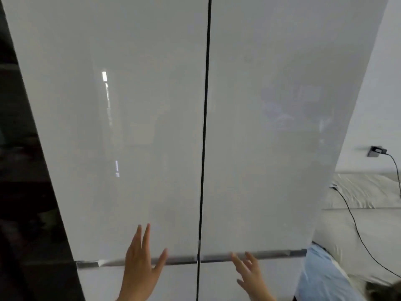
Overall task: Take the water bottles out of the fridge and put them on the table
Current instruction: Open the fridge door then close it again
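A tall white fridge fills the view, its two glossy upper doors, the left door (121, 127) and the right door (271, 127), both closed with a dark seam between them. My left hand (141, 263) is raised with straight fingers against the bottom of the left door, over the metal strip (182, 260) that runs under the doors. My right hand (249, 272) is spread with straight fingers at the bottom edge of the right door. No water bottles and no table are in view.
A dark wall or cabinet (21, 170) stands close on the left. To the right are a white wall with a plug and black cable (377, 151), a beige sofa (368, 203) and a light blue cloth (319, 276).
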Available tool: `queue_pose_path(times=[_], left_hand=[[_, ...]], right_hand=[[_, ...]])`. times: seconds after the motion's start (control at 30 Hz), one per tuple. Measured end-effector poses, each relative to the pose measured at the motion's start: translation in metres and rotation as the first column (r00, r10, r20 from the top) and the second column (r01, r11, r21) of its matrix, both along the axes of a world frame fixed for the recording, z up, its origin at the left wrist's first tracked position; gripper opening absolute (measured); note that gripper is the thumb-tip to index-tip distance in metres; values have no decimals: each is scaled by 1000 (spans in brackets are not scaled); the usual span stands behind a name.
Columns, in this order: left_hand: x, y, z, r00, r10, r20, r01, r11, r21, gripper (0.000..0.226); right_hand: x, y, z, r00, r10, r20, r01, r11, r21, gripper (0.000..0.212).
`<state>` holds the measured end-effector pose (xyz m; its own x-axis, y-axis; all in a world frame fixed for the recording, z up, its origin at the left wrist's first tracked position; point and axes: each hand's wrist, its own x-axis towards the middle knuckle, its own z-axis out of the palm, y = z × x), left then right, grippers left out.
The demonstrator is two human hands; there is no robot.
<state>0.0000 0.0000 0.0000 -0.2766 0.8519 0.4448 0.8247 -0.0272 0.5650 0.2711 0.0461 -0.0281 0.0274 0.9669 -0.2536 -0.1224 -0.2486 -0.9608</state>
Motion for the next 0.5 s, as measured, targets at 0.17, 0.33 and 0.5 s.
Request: queue_pose_path(times=[0.17,0.33,0.5], left_hand=[[25,34,-20,994,-67,-90,59,994,-88,96],[28,68,-53,956,-110,-272,60,981,-185,101],[30,89,-80,950,-84,-302,32,984,-173,116]], right_hand=[[-30,19,-27,994,25,-109,-40,989,-142,77],[-56,45,-66,987,91,-134,-118,970,-214,91],[-71,82,-98,972,80,-222,-132,964,-233,104]])
